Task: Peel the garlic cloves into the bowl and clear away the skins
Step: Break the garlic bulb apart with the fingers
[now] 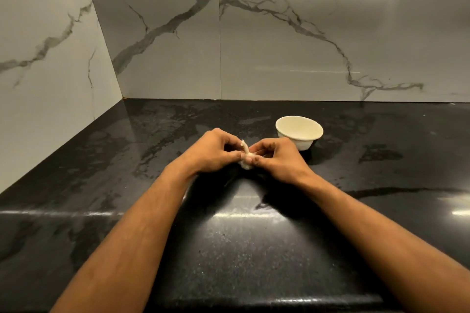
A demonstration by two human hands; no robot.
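Garlic [245,160], white with papery stem upright, pinched between left hand [213,151] and right hand [274,157].

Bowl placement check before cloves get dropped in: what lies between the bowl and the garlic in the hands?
In the head view, only the right hand, gripping the garlic; past it, bare black counter beside the bowl.

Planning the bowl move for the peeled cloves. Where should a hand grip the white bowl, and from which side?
Grip the white bowl at its rim, thumb outside and fingers over the lip, coming from above on its right. It stands upright and open-topped, and its wall tapers to a narrow foot, so a low side grip would likely slip. Both the left hand and right hand hold the garlic at its near left.
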